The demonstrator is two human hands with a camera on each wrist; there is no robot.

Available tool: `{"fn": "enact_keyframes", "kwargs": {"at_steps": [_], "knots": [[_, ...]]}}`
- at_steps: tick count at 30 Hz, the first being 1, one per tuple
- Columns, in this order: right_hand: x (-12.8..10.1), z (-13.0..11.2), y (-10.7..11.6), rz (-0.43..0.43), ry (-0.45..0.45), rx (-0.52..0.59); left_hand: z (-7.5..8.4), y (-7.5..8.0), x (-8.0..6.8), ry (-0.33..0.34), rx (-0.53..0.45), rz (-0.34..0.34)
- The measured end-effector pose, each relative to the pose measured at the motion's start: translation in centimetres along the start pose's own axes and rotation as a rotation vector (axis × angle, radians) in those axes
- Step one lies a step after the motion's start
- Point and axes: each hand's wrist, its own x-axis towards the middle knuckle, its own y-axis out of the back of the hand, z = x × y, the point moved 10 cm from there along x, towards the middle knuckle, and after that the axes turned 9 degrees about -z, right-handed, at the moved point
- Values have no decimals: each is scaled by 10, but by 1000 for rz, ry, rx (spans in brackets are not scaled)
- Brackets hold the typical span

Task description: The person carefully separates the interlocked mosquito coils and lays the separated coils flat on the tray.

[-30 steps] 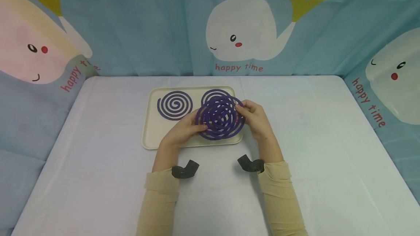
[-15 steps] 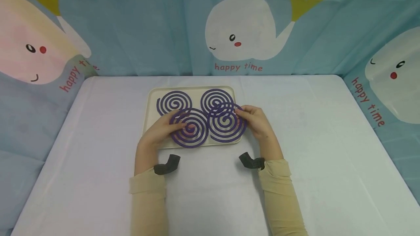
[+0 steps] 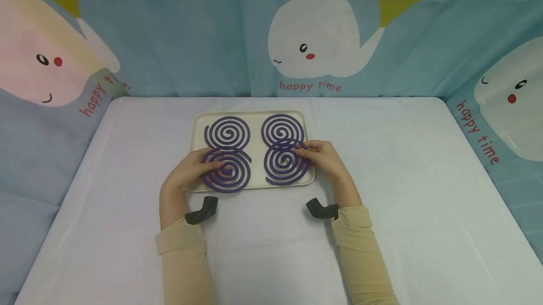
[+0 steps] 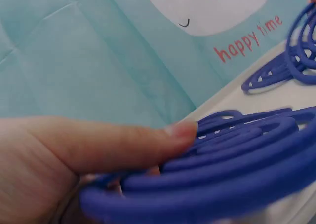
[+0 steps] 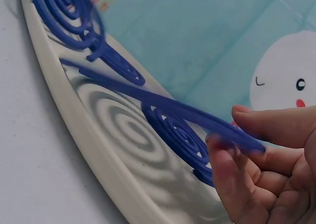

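Observation:
A cream tray (image 3: 194, 131) on the white table carries two purple spiral coils at its back, one on the left (image 3: 226, 132) and one on the right (image 3: 282, 128). My left hand (image 3: 188, 169) holds a third coil (image 3: 225, 170) over the tray's front left, thumb (image 4: 123, 142) lying across its top. My right hand (image 3: 324, 156) pinches the edge of a fourth coil (image 3: 285, 165) over the front right. In the right wrist view that coil (image 5: 177, 123) hangs a little above the tray (image 5: 94, 150), casting a shadow.
The white table (image 3: 424, 192) reaches out to both sides and toward me. Blue cloth with white whales (image 3: 322, 36) walls the back and both sides. Black wrist mounts (image 3: 202, 211) sit on both forearms.
The two coils, held overlapped a second ago, have come apart. My left hand carried its coil left to the tray's front left. The right hand's coil shifted down and slightly left.

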Motion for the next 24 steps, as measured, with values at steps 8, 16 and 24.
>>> {"fn": "enact_keyframes", "kwargs": {"at_steps": [8,16,24], "knots": [[-3,1,19,89,4,-42,-4,9,-2,74,90,60],[-2,2,18,58,7,-9,-2,22,-12,59,10,152],[-4,2,19,50,7,17,-4,33,-15,58,-24,271]]}}
